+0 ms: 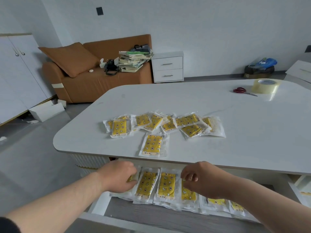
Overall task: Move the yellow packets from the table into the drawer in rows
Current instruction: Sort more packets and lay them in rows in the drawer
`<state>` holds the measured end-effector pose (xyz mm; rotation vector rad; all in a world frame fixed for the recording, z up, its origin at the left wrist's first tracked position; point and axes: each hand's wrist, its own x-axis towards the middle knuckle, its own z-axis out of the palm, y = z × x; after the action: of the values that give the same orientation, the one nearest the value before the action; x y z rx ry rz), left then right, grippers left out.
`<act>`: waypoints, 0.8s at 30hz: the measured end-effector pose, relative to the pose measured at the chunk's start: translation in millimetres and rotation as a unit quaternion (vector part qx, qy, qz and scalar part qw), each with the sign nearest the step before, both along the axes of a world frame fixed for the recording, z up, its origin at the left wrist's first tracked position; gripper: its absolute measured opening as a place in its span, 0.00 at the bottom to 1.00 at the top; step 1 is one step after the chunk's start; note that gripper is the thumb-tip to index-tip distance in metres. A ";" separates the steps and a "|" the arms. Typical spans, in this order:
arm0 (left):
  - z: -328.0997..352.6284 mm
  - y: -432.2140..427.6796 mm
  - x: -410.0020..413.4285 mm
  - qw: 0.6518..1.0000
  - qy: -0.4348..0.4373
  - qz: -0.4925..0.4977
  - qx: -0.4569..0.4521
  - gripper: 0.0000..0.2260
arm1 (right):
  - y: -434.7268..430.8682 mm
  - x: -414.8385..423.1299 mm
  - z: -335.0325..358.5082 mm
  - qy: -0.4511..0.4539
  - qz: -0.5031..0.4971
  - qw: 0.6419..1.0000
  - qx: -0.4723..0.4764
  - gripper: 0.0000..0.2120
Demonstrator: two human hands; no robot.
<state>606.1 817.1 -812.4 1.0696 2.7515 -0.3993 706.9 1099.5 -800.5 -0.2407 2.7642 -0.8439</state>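
Several yellow packets (168, 123) in clear wrappers lie in a loose overlapping heap on the white table (244, 132). One single packet (153, 145) sits apart near the table's front edge. Below that edge the drawer (151, 214) stands pulled out, with a row of yellow packets (165, 184) lying side by side along its back. My left hand (117, 177) is at the row's left end, fingers and thumb curled round the leftmost packet (133, 178). My right hand (200, 180) hovers over the row's right half, fingers loosely curled, holding nothing.
Red-handled scissors (242, 90) and a roll of clear tape (265, 85) lie at the table's far right. Beyond the table stand a brown sofa (94, 78) with a stack of books (134, 61), a white nightstand (168, 68) and a white cabinet (18, 73).
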 end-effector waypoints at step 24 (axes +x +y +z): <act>60.3 90.9 -54.1 0.856 -0.187 0.398 0.271 0.41 | 55.4 -68.0 62.6 0.091 -0.110 0.990 0.008 0.08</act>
<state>552.0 907.9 -752.2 -0.0368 2.6644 0.6566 639.0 1154.9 -737.9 -0.0087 3.0091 -0.8909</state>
